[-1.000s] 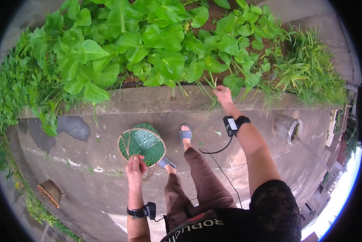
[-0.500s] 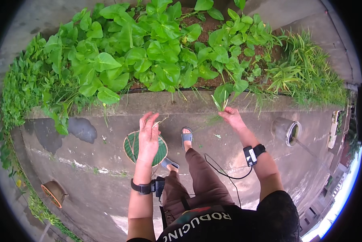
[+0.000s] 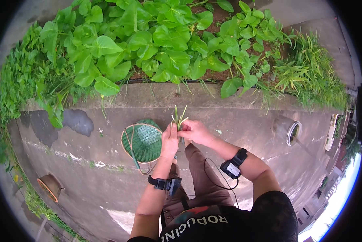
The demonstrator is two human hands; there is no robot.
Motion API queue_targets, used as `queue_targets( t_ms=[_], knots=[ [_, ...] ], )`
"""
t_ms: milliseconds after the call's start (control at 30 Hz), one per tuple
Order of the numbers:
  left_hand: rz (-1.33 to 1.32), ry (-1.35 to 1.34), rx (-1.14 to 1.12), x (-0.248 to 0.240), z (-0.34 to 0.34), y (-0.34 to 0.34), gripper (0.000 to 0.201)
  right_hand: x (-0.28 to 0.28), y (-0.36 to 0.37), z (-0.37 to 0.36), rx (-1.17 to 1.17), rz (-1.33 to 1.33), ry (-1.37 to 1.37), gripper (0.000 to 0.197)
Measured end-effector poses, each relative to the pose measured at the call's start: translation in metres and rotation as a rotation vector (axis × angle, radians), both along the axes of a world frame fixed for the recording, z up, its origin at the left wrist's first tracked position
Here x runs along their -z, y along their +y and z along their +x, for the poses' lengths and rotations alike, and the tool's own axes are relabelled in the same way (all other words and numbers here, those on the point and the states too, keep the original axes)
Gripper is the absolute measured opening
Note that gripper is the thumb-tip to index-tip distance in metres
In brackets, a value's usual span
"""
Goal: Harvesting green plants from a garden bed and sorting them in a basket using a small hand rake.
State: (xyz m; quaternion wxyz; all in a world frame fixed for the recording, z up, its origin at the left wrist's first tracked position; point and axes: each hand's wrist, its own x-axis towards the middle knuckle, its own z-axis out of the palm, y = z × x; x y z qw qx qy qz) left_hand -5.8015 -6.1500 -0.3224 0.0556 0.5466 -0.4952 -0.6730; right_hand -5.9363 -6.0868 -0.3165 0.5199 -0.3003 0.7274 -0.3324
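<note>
My two hands meet in front of me, above the paved floor. Between them stands a small bunch of thin green-and-white stalks (image 3: 179, 115), its pale tips spread upward. Closed fingers of my left hand (image 3: 170, 141) pinch it from one side. My right hand (image 3: 198, 132) has its thumb and fingertips closed on the same bunch from the other side. Just left of my left hand is a green woven basket (image 3: 146, 142) with a handle, its inside visible and no contents that I can make out.
Beyond a low concrete ledge (image 3: 144, 94) grows a bed of broad-leaved green plants (image 3: 175, 60). A pale bucket-like container (image 3: 292, 133) lies at right, an orange-rimmed pot (image 3: 48, 188) at lower left. A black cable (image 3: 217, 181) hangs from my right wrist device.
Both hands have come together: my right hand moved left with the stalks, my left hand moved right and now grips them too. More of the basket shows.
</note>
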Motion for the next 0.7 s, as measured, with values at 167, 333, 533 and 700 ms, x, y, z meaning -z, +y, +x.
queue_targets(
  t_ms=[167,333,533,700],
  knots=[
    [0.404,-0.04,-0.231,-0.006,0.025,-0.018,0.037,0.096,0.021,-0.093,0.084,0.152,0.317,0.025],
    [0.28,0.0,-0.123,0.006,0.046,-0.009,0.028,0.168,0.012,-0.177,0.159,0.187,0.826,0.016],
    [0.4,0.08,-0.237,0.02,0.058,0.008,0.017,0.184,-0.006,-0.187,0.025,0.441,0.849,0.019],
    [0.433,0.128,-0.291,0.013,0.047,0.011,0.02,0.187,0.002,-0.189,-0.005,0.475,0.82,0.02]
  ],
)
